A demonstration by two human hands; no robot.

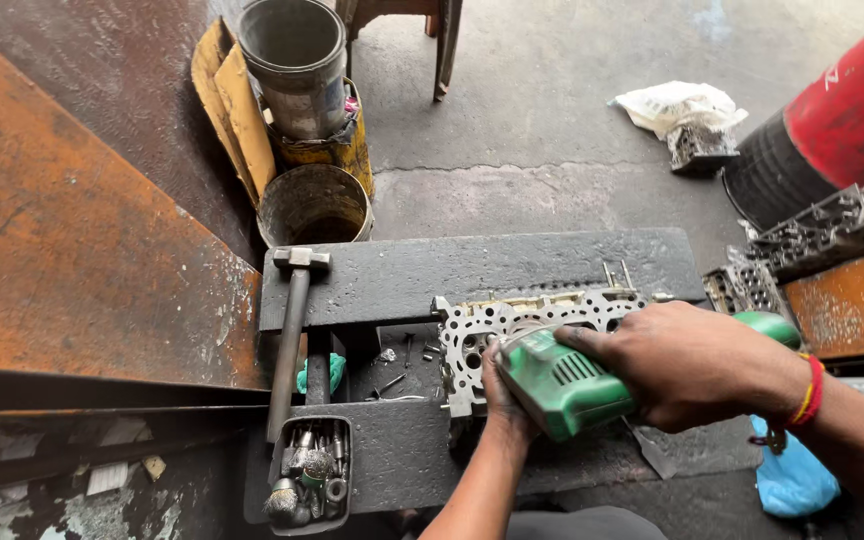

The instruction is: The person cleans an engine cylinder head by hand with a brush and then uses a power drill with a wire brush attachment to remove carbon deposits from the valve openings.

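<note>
— Both forearms come in low from the near edge. See the right hand? It's wrapped over the top of that green power tool, fingers curled tight round the body.

— And the left hand?

— Tucked under the tool's front end, pressed against the cylinder head. Its fingers are hidden behind the tool, so I can't tell whether they grip the nose or just brace on the metal.

— Where does the head sit?

— Laid across the gap between the two dark steel beams of the workbench, gasket face up, its rows of holes showing. The tool's nose meets it at the near left part, right by the left hand.

— How far along would you say they are?

— Hard to judge. The face looks pale and fairly clean on the stretch I can see, but the right half is covered by the hand and tool. I'd guess the grinding is under way, not finished; I can't pick out a worked patch from an unworked one.

— Anything else about?

— A hammer lies on the bench's left side, with a small tray of wire brushes and bits below it. More cylinder heads sit off to the right, beside a red drum.
</note>
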